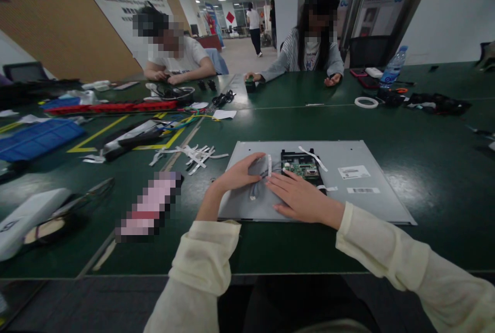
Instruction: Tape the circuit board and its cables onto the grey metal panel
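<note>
A flat grey display panel (336, 155) lies back side up on the table, with a green circuit board (303, 169) in a black bracket at its middle. Left of the board runs a bundle of grey cable (256, 188), crossed by a white tape strip (269, 164). My left hand (242, 173) rests beside the cable, its thumb and fingers apart around it. Flat over the cable's right part and the panel lies my right hand (299, 198), fingers stretched out and fingertips at the strip's lower end. More white strips (313, 157) stick to the bracket.
Loose white strips (199, 156) lie left of the panel, near a pink phone-like object (152, 204). A blue tray (38, 137) and a white device (33, 219) are farther left. A tape roll (366, 102) and a water bottle (393, 67) stand behind. Two people sit opposite.
</note>
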Demonstrator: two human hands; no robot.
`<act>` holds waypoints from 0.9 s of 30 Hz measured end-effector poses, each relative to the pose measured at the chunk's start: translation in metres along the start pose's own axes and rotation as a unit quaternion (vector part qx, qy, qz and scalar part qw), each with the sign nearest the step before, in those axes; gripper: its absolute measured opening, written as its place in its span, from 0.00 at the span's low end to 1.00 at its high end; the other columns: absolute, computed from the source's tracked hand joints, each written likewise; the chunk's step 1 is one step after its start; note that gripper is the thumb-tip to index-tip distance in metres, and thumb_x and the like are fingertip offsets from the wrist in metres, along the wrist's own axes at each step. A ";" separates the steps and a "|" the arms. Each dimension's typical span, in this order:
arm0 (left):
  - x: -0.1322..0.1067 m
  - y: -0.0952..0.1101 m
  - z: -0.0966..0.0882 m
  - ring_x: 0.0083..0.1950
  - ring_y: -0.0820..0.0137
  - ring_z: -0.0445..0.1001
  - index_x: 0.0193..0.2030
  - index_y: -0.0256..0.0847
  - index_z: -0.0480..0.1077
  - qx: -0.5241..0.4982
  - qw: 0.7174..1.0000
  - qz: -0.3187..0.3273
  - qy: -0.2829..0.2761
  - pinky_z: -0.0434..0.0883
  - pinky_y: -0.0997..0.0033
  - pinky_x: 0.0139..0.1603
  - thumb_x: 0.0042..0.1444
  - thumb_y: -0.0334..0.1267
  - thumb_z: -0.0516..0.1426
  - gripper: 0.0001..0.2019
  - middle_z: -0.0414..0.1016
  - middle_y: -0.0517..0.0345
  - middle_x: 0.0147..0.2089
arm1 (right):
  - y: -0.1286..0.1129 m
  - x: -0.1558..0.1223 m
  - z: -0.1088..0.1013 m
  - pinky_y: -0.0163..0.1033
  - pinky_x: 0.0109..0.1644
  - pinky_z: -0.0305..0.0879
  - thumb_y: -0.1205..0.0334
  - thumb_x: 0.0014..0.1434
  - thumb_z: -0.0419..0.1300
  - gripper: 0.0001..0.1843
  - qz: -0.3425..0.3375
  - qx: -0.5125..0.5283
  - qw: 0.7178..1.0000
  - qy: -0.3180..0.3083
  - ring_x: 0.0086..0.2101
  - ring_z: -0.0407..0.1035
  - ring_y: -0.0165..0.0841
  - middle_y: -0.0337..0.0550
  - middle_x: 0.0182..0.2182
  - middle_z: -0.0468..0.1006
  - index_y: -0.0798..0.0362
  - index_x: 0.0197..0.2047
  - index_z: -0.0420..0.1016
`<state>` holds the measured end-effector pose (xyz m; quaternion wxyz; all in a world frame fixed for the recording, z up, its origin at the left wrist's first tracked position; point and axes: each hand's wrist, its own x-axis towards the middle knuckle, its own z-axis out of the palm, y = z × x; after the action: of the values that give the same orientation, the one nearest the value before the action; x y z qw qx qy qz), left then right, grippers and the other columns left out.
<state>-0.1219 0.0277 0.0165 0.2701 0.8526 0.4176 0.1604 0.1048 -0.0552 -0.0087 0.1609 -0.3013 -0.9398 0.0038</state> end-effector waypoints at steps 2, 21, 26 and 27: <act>0.000 -0.001 0.000 0.65 0.62 0.61 0.63 0.41 0.58 0.000 1.000 0.009 0.005 0.58 0.58 0.66 0.49 0.35 0.58 0.32 0.62 0.50 0.65 | 0.001 0.000 0.001 0.51 0.68 0.43 0.49 0.66 0.45 0.31 0.001 -0.001 1.000 -0.006 0.64 0.49 0.40 0.54 0.63 0.60 0.60 0.64 0.59; 0.001 0.007 0.005 0.66 0.67 0.60 0.61 0.46 0.63 -0.008 0.999 0.037 -0.026 0.55 0.58 0.68 0.50 0.27 0.48 0.29 0.65 0.57 0.64 | 0.001 -0.001 0.001 0.52 0.68 0.40 0.50 0.65 0.46 0.29 -0.001 0.010 1.000 -0.017 0.64 0.49 0.40 0.51 0.62 0.63 0.59 0.63 0.62; 0.002 0.003 0.009 0.67 0.68 0.58 0.65 0.46 0.56 0.024 0.998 0.034 -0.040 0.54 0.59 0.68 0.54 0.29 0.48 0.30 0.63 0.57 0.65 | 0.002 -0.001 0.002 0.52 0.68 0.41 0.50 0.65 0.47 0.29 -0.002 0.011 1.000 -0.015 0.64 0.50 0.40 0.51 0.61 0.64 0.58 0.63 0.63; 0.003 0.002 0.010 0.67 0.68 0.59 0.65 0.46 0.57 0.039 0.998 0.037 -0.039 0.54 0.59 0.68 0.55 0.30 0.49 0.28 0.62 0.57 0.66 | 0.002 -0.001 0.002 0.52 0.68 0.41 0.50 0.65 0.47 0.29 -0.002 0.010 1.000 -0.016 0.64 0.50 0.40 0.51 0.61 0.63 0.58 0.63 0.63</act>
<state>-0.1141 0.0256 0.0099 0.2464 0.8831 0.3807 0.1204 0.1062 -0.0540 -0.0110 0.1489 -0.2982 -0.9427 0.0174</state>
